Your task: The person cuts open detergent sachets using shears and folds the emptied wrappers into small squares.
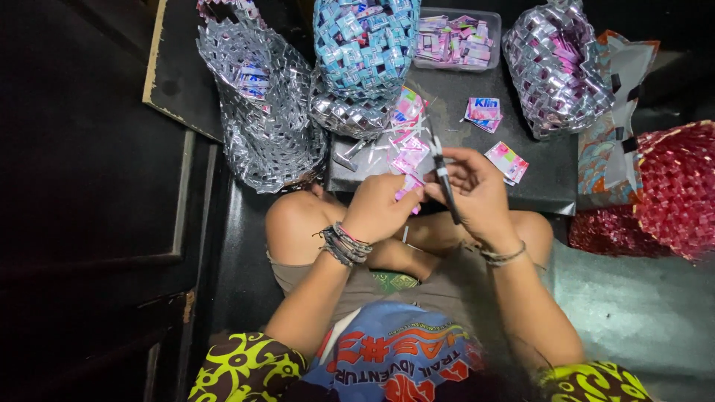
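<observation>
**Trainee:** What is the current hand configuration?

**Instructor:** The left hand [383, 208] is closed in a pinch on a folded pink wrapper strip [408, 186], holding it just above the near edge of the dark table [551, 179]. The right hand [477, 190] grips a black slender tool [445, 182]. It looks like scissors or a pen; the picture does not settle which. Its upper end rises above the fingers and its lower end points back toward the lap. Both hands meet over the strip, touching or nearly so.

**Trainee:** How should the strip be handled for a clean result?

**Instructor:** In my judgement, keep the pinch close to the working point so the thin foil cannot buckle. Support the free end with the fingers of the right hand. Keep the tool parked along the palm, clear of the fold line.

**Trainee:** Where is the supply material?

**Instructor:** Loose pink strips [406, 141] lie on the table directly beyond the hands. Two small wrapper stacks sit further out: one [483, 113] toward the middle, one [507, 161] just beside the right hand. A clear tub of folded pieces [456, 39] stands at the far edge.

**Trainee:** Any obstructions?

**Instructor:** Woven baskets crowd the table: a silver one [261, 112] on the left, a blue one [363, 45] at centre, a silver-pink one [555, 71] on the right, and a red one [674, 186] off the table's right side. Work low and close to the body, over the knees, so that elbows stay away from them.
</observation>
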